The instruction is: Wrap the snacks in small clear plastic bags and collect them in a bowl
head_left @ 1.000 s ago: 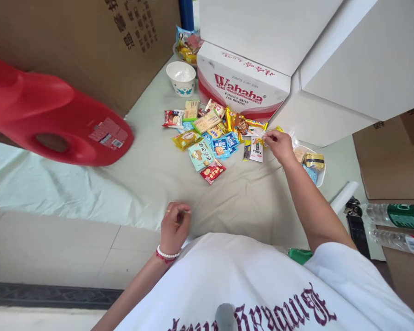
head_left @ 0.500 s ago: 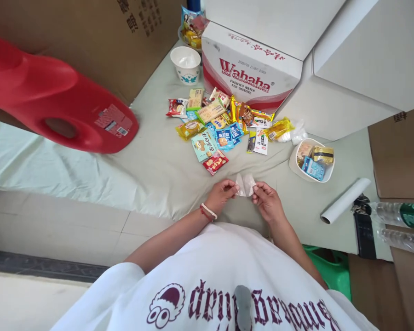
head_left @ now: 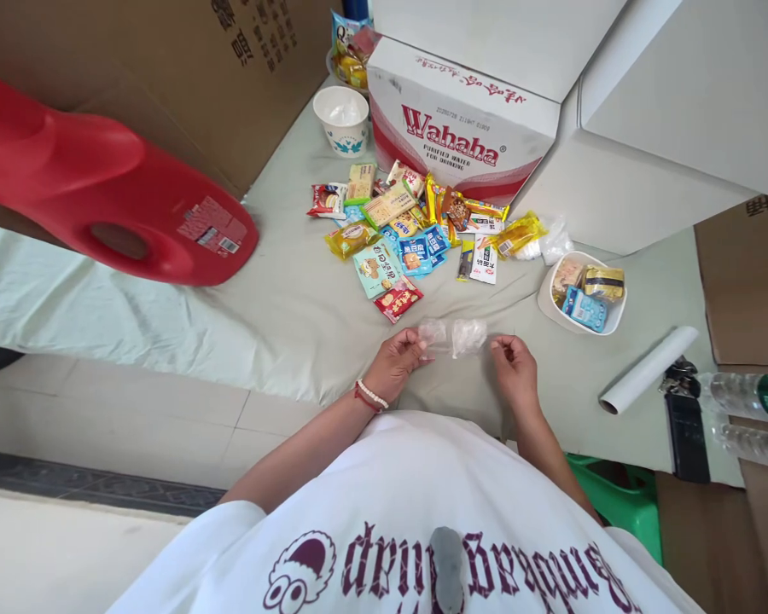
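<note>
A small clear plastic bag (head_left: 468, 338) is stretched sideways above the near edge of the cloth-covered surface, its right part whiter and more crumpled. My left hand (head_left: 393, 362) pinches its left end between thumb and fingers. Thumb and forefinger of my right hand (head_left: 515, 368) are pressed together at the bag's right end, where the film is too thin to see well. Just beyond the bag lies a pile of wrapped snacks, with a red packet (head_left: 398, 300) and a light green packet (head_left: 377, 269) nearest.
A white tub (head_left: 546, 314) with several snacks stands right, near a white paper roll (head_left: 649, 370), a black object (head_left: 688, 435) and clear bottles (head_left: 733, 394). At the back are a paper cup (head_left: 342, 136) and a Wahaba-style carton (head_left: 461, 128). A big red jug (head_left: 185, 256) lies left.
My hands have moved apart, the left to the left and the right to the right. The plastic bag between them is spread wider.
</note>
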The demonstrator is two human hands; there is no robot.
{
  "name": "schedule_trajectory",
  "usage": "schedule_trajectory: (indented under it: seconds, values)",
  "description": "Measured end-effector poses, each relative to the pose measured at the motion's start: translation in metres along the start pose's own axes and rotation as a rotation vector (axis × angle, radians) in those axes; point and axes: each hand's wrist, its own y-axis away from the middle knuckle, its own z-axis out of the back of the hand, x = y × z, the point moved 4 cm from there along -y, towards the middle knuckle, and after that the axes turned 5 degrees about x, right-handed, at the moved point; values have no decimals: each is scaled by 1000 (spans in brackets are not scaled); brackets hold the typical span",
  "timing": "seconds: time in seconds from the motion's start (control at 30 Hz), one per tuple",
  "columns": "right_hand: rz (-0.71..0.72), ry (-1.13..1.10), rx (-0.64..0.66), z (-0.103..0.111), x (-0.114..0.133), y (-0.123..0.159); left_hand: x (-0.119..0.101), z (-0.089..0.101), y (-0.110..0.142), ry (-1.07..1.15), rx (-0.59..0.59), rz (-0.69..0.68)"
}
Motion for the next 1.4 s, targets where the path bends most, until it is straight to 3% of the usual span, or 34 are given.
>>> schedule_trajectory:
  seconds: [0.07, 0.2, 0.33, 0.43, 0.53, 0.63, 0.7, 0.77, 0.83, 1.0, 1.1, 1.2, 1.4]
  values:
    - [85, 103, 11, -5, 8, 1, -1, -4, 1, 12, 55, 5]
    - [139, 168, 233, -37, 13, 1, 0, -12, 5, 36, 140, 43]
    - [89, 35, 207, -47, 12, -5, -6, -1, 6, 72, 81, 7]
    - [-89, -241, 173, -29, 7, -8, -15, 17, 7, 85, 26, -14]
    - [-176, -358, 145, 4, -1, -9, -21, 38, 9, 79, -46, -33]
    - [-209, -185, 130, 39, -11, -9, -21, 49, 12, 45, -85, -44]
    - [-181, 33, 22, 57, -12, -9, -19, 49, 13, 4, -70, -59]
    - [-100, 160, -90, 61, -2, -8, -19, 43, 13, -47, -25, -87]
    - [18, 151, -66, 44, 18, -9, -19, 35, 14, -93, 36, -109]
    - [336, 127, 326, -43, 78, -15, -20, 22, 15, -148, 157, -122]
    - [391, 132, 519, -83, 90, -23, -20, 24, 15, -184, 153, -152]
    - [413, 143, 567, -99, 86, -27, -18, 29, 16, -169, 127, -158]
    - [514, 151, 559, -102, 80, -21, -20, 31, 18, -43, 39, -82]
